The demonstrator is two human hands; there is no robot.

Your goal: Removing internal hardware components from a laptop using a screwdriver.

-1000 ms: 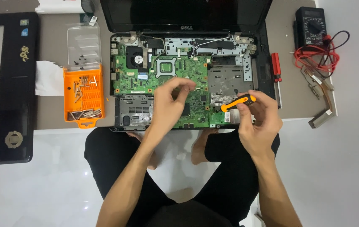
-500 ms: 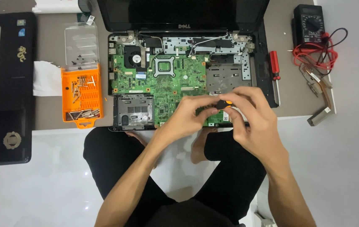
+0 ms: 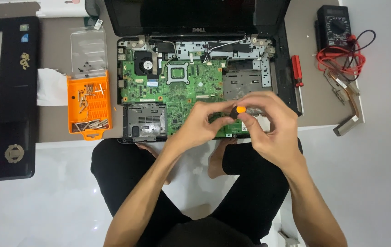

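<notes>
Screwdriver [image 3: 238, 111], orange-capped, stands nearly end-on to the camera over the near right part of the green board [image 3: 177, 89], so only its cap and a little of the handle show; its tip is hidden under the hands. The laptop [image 3: 282, 68] is already well stripped: its top cover [image 3: 3, 96] lies apart at the far left, the board, fan [image 3: 144, 63] and metal frame are bare, and loose screws sit in the orange tray [image 3: 90, 110] left of the laptop. By the look of it the board is still seated in the base, so the job seems midway, with the board and whatever fastens it yet to come out; which screws remain I cannot tell. The right hand [image 3: 271, 126] curls round the screwdriver from the right, thumb and forefinger pinched narrow on the handle just below the cap. The left hand [image 3: 204, 123] comes in from the left with fingers bent, their tips closed on the same tool or just beside it; the exact contact is hidden. Both forearms rise from the near edge over crossed legs. A red screwdriver [image 3: 297, 71] lies right of the laptop, and a multimeter [image 3: 335, 27] with red leads sits far right.
</notes>
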